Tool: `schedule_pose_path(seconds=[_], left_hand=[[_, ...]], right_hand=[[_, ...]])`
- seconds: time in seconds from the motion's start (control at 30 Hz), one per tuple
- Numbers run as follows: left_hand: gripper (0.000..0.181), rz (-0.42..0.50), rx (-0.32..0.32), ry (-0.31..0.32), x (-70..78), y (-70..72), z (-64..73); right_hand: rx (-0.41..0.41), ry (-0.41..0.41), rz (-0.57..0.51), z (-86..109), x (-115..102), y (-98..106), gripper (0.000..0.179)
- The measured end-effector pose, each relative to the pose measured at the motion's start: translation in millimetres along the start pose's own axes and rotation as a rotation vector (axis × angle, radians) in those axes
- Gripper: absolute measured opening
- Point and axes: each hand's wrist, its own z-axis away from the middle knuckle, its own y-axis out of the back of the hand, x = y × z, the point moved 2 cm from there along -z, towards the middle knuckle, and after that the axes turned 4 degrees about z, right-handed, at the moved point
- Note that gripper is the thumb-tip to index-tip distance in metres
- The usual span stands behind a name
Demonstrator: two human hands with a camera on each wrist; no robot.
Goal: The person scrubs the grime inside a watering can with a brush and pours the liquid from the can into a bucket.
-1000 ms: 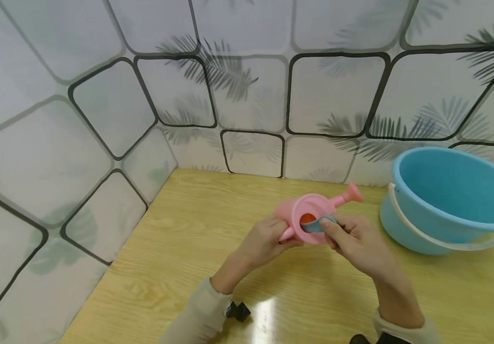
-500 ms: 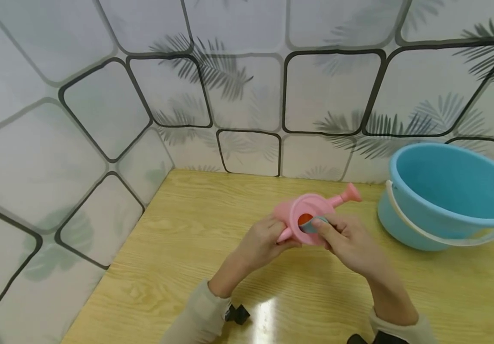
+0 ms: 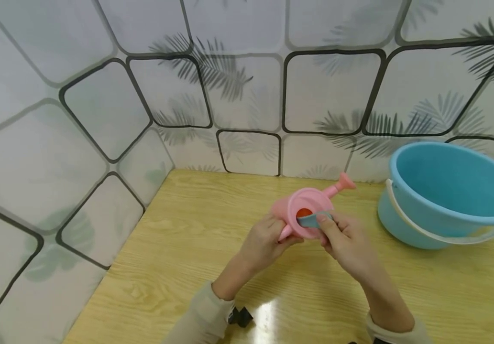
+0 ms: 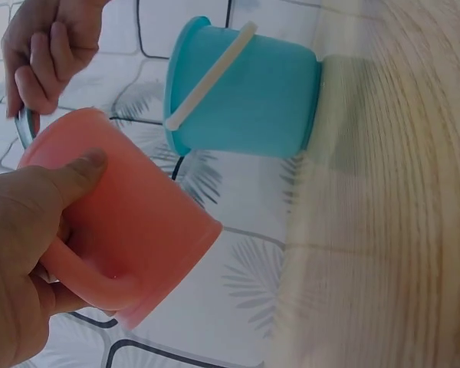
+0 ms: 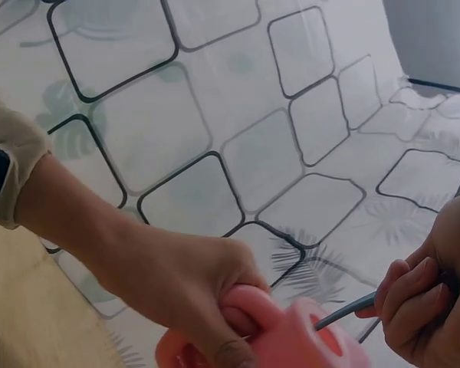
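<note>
A pink toy watering can (image 3: 282, 208) is tilted so its round opening faces me, spout pointing right. My left hand (image 3: 260, 244) grips its handle; in the left wrist view the thumb lies along the can's side (image 4: 138, 215). Between the thumb and fingers of my right hand (image 3: 352, 246) is a slim blue-grey tool (image 3: 310, 220), its far end inside the opening. That end is hidden, so I cannot tell its kind. Beside it, an orange-red thing (image 3: 303, 212) shows deep in the can. The right wrist view shows the tool's shaft (image 5: 345, 310) entering the opening.
A light blue bucket (image 3: 419, 210) with a white handle stands on the right, near the back wall. Patterned wall covering (image 3: 247, 91) closes off the back and left of the wood-grain table (image 3: 156, 267). A black piece (image 3: 240, 317) sits at my left cuff.
The watering can has turned a little, its spout rising and shifting left. The tool slid deeper at half a second ago, and now more of it shows. The right hand has moved slightly left.
</note>
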Motion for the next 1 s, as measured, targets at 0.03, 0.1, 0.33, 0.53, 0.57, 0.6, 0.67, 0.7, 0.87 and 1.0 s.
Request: schedule_pose_path(seconds=[0.03, 0.1, 0.33, 0.53, 0.57, 0.6, 0.67, 0.7, 0.87, 1.0], left_hand=[[0.033, 0.001, -0.003, 0.012, -0.3, -0.1, 0.3], [0.033, 0.0, -0.011, 0.032, -1.0, 0.3, 0.7], [0.033, -0.017, 0.008, -0.016, 2.1, -0.8, -1.8], [0.033, -0.039, -0.003, -0.017, 4.7, -0.1, -2.0], [0.033, -0.046, -0.003, -0.015, 4.8, 0.3, -2.0], [0.033, -0.047, -0.003, -0.013, 4.8, 0.6, -2.1], [0.034, -0.057, 0.002, -0.014, 4.9, 1.1, -2.2], [0.034, -0.064, 0.003, -0.019, 5.2, 1.1, -2.2], [0.034, -0.082, 0.0, -0.041, 6.9, 0.6, -1.3], [0.034, -0.078, -0.018, -0.031, 5.8, 1.1, -1.0]], right_hand=[[0.017, 0.01, -0.025, 1.0, -0.7, 1.9, 0.04], [0.039, 0.032, -0.065, 2.8, -2.5, 5.5, 0.04], [0.003, -0.009, 0.02, -1.6, 1.2, -2.6, 0.039], [0.029, 0.01, -0.072, 1.2, -1.1, 4.0, 0.039], [0.037, 0.018, -0.088, 2.5, -2.7, 6.3, 0.039], [0.042, 0.026, -0.094, 3.4, -3.7, 8.0, 0.04], [0.034, 0.031, -0.075, 4.0, -4.3, 8.8, 0.04], [0.022, 0.026, -0.063, 3.3, -3.8, 7.7, 0.04], [-0.034, -0.017, -0.069, -1.8, 1.3, 0.9, 0.039], [0.015, 0.001, -0.152, 2.5, -1.3, 8.3, 0.039]])
